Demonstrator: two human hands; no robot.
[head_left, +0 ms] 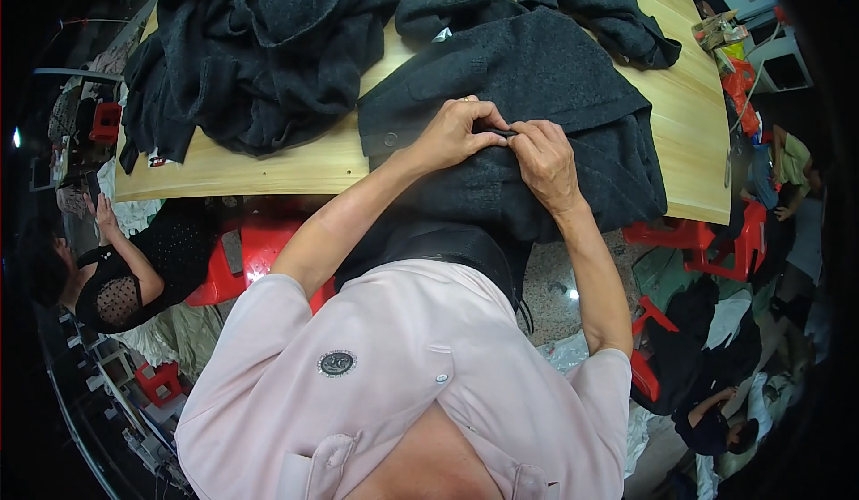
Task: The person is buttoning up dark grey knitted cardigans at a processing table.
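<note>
A dark grey knitted cardigan (573, 70) lies spread over the front edge of the wooden table, its near part hanging toward my lap. My left hand (461, 133) pinches its fabric between thumb and forefinger. Right beside it, my right hand (541, 155) is closed on the same fold, the fingertips of both hands almost meeting. Whatever small detail sits between the fingertips is hidden. A round dark button (390, 139) shows on the cardigan's left part, near my left wrist. Above, a folded sleeve (443, 8) rests with a small white tag by it.
A large heap of dark grey garments (259, 52) covers the left of the wooden table (295, 173). Another dark garment (608, 8) lies at the back right. Red plastic stools (246, 254) stand below the table edge. One person (125, 267) sits at the left; others are at the right.
</note>
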